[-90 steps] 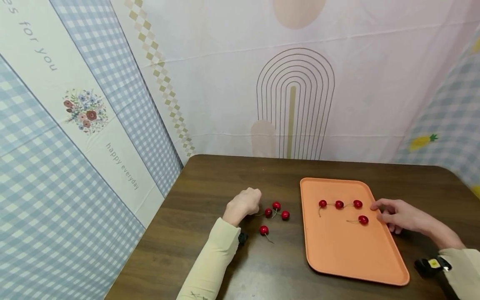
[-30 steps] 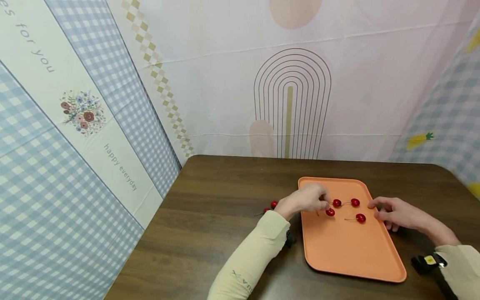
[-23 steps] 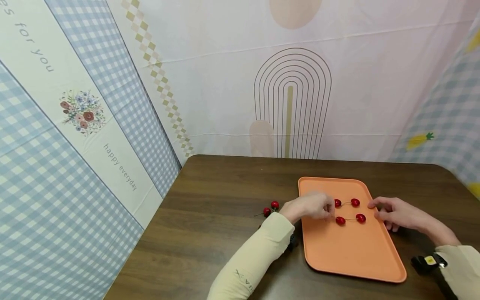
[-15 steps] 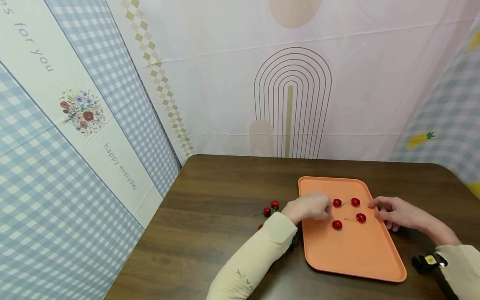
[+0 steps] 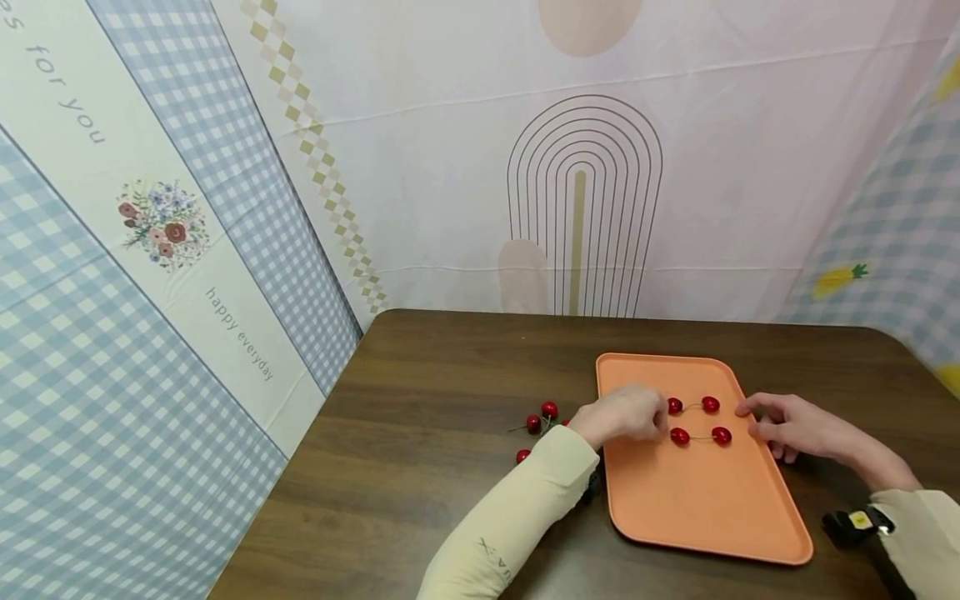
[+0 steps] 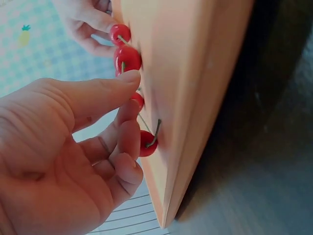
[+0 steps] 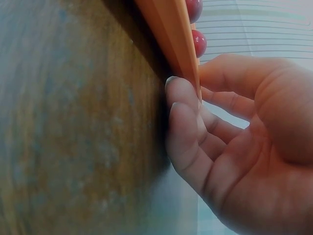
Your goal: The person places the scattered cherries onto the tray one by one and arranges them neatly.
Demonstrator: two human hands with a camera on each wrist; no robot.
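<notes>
Since the glossy red, round cherry [image 5: 679,436] looks light, firm and slick, its thin green stem [image 6: 123,66] is likely the better hold. Cherry's at the orange rectangular tray's [image 5: 712,508] far half; can't tell if it touches. Left hand [image 5: 626,414]: grip pinching that stem. Right hand [image 5: 806,429]: grip holding the tray's right rim. More red cherries: on the tray, and left of it on the brown wood-grain worktop [image 5: 420,400].
</notes>
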